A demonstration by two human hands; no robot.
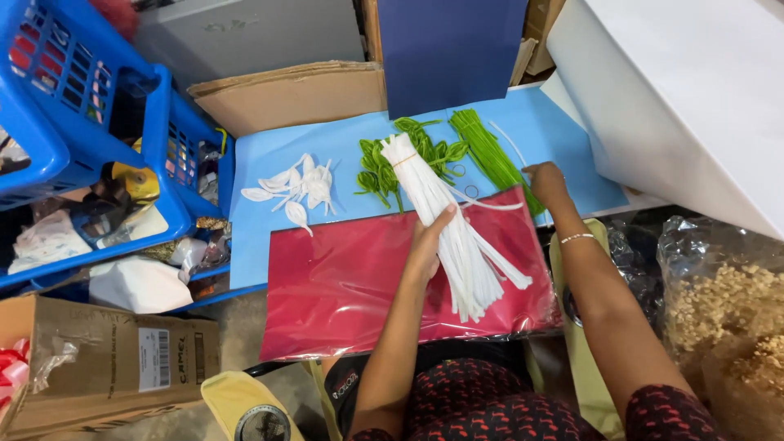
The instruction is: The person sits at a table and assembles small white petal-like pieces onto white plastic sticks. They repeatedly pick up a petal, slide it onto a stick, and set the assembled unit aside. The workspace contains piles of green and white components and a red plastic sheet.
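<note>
While the left hand (426, 243) grips the bundle of white chenille stems (445, 219) only at its side, thumb on the near edge, the fanned lower ends could slip loose and scatter over the glossy red sheet in clear plastic wrap (359, 282). One thin yellow band near the top is all that ties the bundle; lower strands already splay wide apart.

Bundle lies diagonally: banded top over the light blue paper sheet (269, 155), loose ends across the red sheet, just right of the left palm and touching it.

Right hand (545, 181) is loosely curled, fingertips down at the red sheet's far right corner, touching or just beside the sheaf of straight green stems (490, 151). Cannot tell whether it pinches anything. A single white strand (490, 205) runs from the bundle towards it; a tug there could drag the bundle sideways.

Curled green stems (408, 155) sit under the bundle's top, so snagging looks likely. White petal-shaped pieces (294, 188) lie well to the left.
</note>
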